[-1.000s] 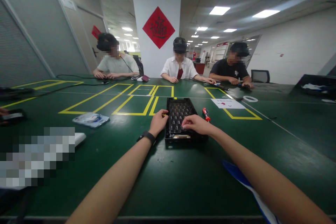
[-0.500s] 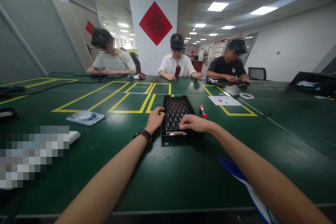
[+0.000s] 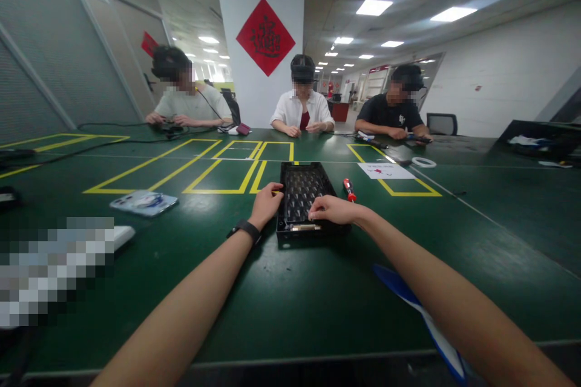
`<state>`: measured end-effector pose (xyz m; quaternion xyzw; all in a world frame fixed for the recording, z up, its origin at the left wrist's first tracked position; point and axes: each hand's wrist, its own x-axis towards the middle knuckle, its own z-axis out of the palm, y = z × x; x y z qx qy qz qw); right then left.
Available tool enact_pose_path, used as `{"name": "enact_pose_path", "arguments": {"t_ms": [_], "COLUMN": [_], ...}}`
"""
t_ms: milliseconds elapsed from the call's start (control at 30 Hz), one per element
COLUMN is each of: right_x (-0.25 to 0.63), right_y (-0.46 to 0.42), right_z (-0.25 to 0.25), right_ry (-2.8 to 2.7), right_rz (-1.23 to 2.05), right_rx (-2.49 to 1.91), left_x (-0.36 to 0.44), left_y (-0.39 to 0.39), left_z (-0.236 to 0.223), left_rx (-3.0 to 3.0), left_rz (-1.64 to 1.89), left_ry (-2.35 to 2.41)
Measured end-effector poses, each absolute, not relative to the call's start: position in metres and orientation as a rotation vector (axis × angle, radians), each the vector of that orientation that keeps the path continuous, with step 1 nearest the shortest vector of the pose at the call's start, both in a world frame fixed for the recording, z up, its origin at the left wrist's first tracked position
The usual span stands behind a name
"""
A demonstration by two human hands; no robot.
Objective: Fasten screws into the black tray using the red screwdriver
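Note:
A shallow black case (image 3: 285,234) lies on the green table in front of me, its inside filled with rows of small glossy raised shapes. A pale metallic strip (image 3: 305,227) sits along its near end. With its fingers bent over the left wall, my left hand (image 3: 267,203) grips the case and steadies it. My right hand (image 3: 334,210) hovers over the near right part, thumb and fingertips pinched together. Whatever is between those fingertips is hidden or too small to make out. Just right of the case is a red-handled screwdriver (image 3: 348,188), its shaft partly behind my right hand.
A phone-like flat object (image 3: 144,202) lies to the left, with a pixelated pale object (image 3: 54,272) nearer. To the right are a printed sheet (image 3: 385,171) and a white ring (image 3: 423,162). A blue-and-white item (image 3: 399,284) lies under my right forearm. Several people sit opposite.
Both my hands hold nearly the same places on the case. The whole view has shifted slightly. Across the table, the middle person's hands have come closer together.

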<state>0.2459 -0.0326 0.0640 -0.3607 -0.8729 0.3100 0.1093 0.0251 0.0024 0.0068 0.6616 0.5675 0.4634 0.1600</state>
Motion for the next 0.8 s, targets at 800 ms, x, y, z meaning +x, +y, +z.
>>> {"name": "enact_pose_path", "arguments": {"t_ms": [800], "right_x": [0.256], "right_y": [-0.040], "right_z": [0.068], "right_ry": [-2.607], "right_rz": [0.778], "right_rx": [-0.776], "left_x": [0.025], "left_y": [0.001], "left_z": [0.008], "left_rx": [1.895], "left_rz": [1.310], "left_ry": [1.623]}}
